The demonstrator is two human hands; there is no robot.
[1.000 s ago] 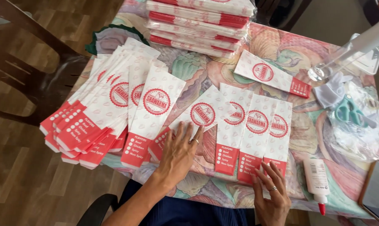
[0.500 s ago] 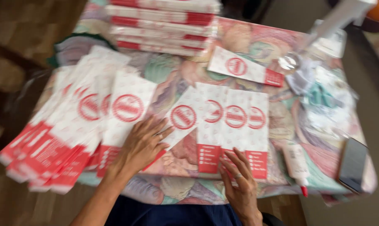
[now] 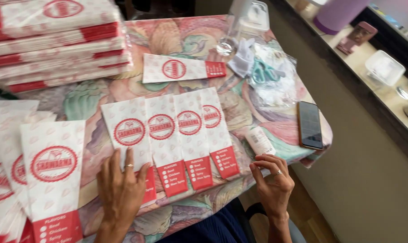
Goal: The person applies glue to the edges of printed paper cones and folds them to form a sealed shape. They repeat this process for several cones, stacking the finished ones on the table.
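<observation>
- While four paper bags (image 3: 177, 135) lie fanned and overlapping, the left hand (image 3: 121, 189) presses flat, fingers spread, pinning the leftmost.
- Right hand (image 3: 272, 180), at four o'clock, hovers loosely curled, gripping nothing, beside the glue tube (image 3: 260, 140).

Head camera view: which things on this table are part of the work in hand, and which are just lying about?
In hand:
- left hand, flat on the row of four white-and-red paper bags
- right hand, by the table edge
- fanned bags
- wrapped bag stacks

Lying about:
- black phone
- teal scissors
- white tube
</observation>
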